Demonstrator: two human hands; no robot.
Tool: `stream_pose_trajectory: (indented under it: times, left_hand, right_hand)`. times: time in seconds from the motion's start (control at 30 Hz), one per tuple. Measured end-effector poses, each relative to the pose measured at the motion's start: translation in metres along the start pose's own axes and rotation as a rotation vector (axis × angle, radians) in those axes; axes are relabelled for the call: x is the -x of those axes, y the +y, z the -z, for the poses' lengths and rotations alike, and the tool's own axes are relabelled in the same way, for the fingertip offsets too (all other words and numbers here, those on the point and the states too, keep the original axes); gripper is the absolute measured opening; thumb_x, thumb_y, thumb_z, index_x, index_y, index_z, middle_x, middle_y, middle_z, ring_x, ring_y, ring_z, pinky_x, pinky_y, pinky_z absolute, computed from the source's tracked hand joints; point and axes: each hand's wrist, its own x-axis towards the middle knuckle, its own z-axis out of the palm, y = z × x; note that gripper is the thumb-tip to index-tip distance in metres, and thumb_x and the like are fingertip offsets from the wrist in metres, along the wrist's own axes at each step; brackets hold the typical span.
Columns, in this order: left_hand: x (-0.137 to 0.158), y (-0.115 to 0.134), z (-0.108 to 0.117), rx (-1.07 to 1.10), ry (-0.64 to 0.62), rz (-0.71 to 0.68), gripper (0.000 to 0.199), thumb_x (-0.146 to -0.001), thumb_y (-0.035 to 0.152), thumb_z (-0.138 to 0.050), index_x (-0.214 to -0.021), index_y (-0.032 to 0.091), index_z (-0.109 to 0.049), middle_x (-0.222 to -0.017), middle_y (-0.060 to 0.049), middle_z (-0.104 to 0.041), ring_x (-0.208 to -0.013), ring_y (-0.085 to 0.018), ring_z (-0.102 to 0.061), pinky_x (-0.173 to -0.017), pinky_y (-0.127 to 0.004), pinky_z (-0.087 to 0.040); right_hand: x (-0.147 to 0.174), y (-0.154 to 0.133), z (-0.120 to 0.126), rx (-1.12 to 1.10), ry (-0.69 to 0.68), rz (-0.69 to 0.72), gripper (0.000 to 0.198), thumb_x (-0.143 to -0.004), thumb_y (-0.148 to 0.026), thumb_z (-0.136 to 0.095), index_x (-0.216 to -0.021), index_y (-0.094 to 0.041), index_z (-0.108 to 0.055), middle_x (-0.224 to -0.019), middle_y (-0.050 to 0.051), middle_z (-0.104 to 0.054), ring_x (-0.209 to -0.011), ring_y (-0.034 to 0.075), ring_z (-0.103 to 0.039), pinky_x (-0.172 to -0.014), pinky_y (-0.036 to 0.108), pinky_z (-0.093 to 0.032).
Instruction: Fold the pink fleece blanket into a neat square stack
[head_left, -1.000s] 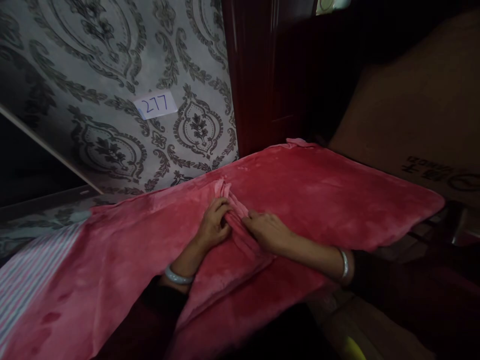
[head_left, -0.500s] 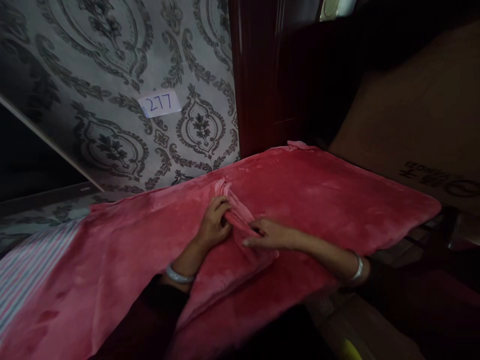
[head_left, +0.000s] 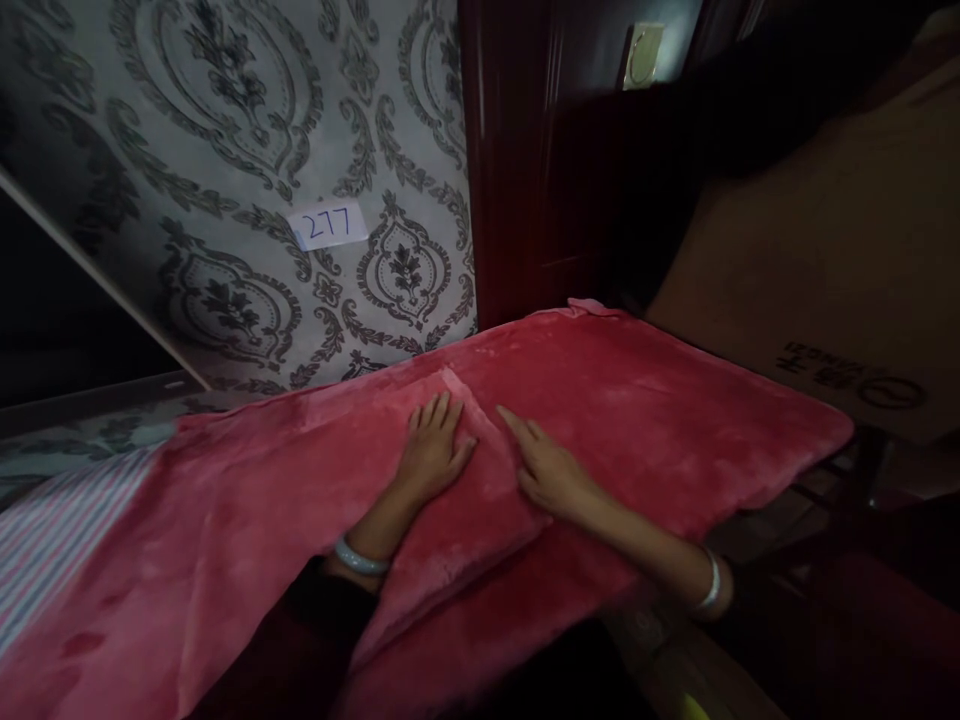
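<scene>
A plush red-pink blanket (head_left: 300, 510) lies spread before me, with a folded layer whose edge runs slantwise between my hands. On this folded layer my left hand (head_left: 433, 447) rests palm down, fingers spread. Just right of the fold's edge is my right hand (head_left: 551, 467), fingers stretched out and pointing up and left, touching the fabric. Neither hand grips the cloth. Each wrist wears a pale bangle. The underside of the fold is hidden.
Striped cloth (head_left: 67, 545) shows at the far left under the blanket. Behind stands a patterned wall (head_left: 322, 330) with a paper marked 277 (head_left: 328, 225), beside a dark red door (head_left: 517, 180). A large cardboard box (head_left: 810, 270) stands at the right.
Both hands have let go of the bunched fold of blanket. The fold now lies flatter, and the fingers have straightened out. The view has shifted slightly.
</scene>
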Motion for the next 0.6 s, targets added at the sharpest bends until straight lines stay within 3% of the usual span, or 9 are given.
stream_pose_trajectory:
  times: [0.1,0.17,0.27,0.33,0.47,0.6]
  left_hand:
    - [-0.005,0.005,0.000,0.024,-0.122,-0.053,0.059,-0.100,0.039,-0.048,-0.156,0.019,-0.047,-0.166,-0.015,-0.041,-0.158,-0.037,-0.026,-0.127,-0.065,-0.018]
    - [-0.011,0.003,0.002,0.111,-0.161,-0.047,0.059,-0.098,0.036,-0.051,-0.154,0.019,-0.050,-0.164,-0.015,-0.044,-0.156,-0.037,-0.032,-0.128,-0.063,-0.018]
    - [-0.018,-0.011,0.015,0.243,-0.185,-0.032,0.058,-0.096,0.034,-0.053,-0.150,0.015,-0.054,-0.155,-0.016,-0.055,-0.143,-0.034,-0.051,-0.124,-0.052,-0.035]
    - [-0.009,-0.030,0.033,0.220,-0.220,-0.010,0.058,-0.095,0.035,-0.053,-0.150,0.016,-0.055,-0.153,-0.015,-0.058,-0.141,-0.032,-0.054,-0.121,-0.049,-0.040]
    - [0.055,-0.075,0.071,-0.048,-0.299,0.187,0.063,-0.099,0.048,-0.049,-0.157,0.023,-0.047,-0.166,-0.014,-0.041,-0.156,-0.036,-0.032,-0.126,-0.064,-0.021]
    - [0.129,-0.097,0.088,-0.221,-0.307,0.381,0.064,-0.104,0.047,-0.039,-0.163,0.022,-0.036,-0.172,-0.013,-0.027,-0.161,-0.032,-0.019,-0.128,-0.060,-0.014]
  right_hand:
    - [-0.022,-0.033,-0.009,0.067,0.049,0.166,0.082,-0.082,-0.011,-0.045,-0.163,-0.011,-0.034,-0.166,0.017,-0.036,-0.155,0.026,-0.032,-0.129,0.053,-0.027]
    - [-0.043,-0.054,-0.022,0.078,0.027,0.205,0.077,-0.088,-0.015,-0.043,-0.163,-0.006,-0.033,-0.168,0.018,-0.032,-0.158,0.025,-0.026,-0.130,0.051,-0.023]
    - [-0.073,-0.070,-0.037,0.159,-0.028,0.132,0.069,-0.097,-0.023,-0.039,-0.162,0.001,-0.031,-0.168,0.022,-0.029,-0.160,0.028,-0.020,-0.130,0.050,-0.020]
    - [-0.084,-0.066,-0.045,0.259,-0.064,0.055,0.067,-0.102,-0.028,-0.038,-0.163,-0.003,-0.030,-0.169,0.021,-0.027,-0.160,0.030,-0.019,-0.129,0.053,-0.021]
    - [-0.080,-0.038,-0.060,0.504,-0.137,-0.056,0.060,-0.107,-0.036,-0.038,-0.164,-0.016,-0.036,-0.171,0.015,-0.026,-0.159,0.034,-0.021,-0.122,0.058,-0.031]
    - [-0.068,-0.015,-0.075,0.618,-0.074,-0.020,0.059,-0.108,-0.041,-0.033,-0.163,-0.021,-0.039,-0.171,0.013,-0.027,-0.157,0.035,-0.025,-0.117,0.058,-0.039]
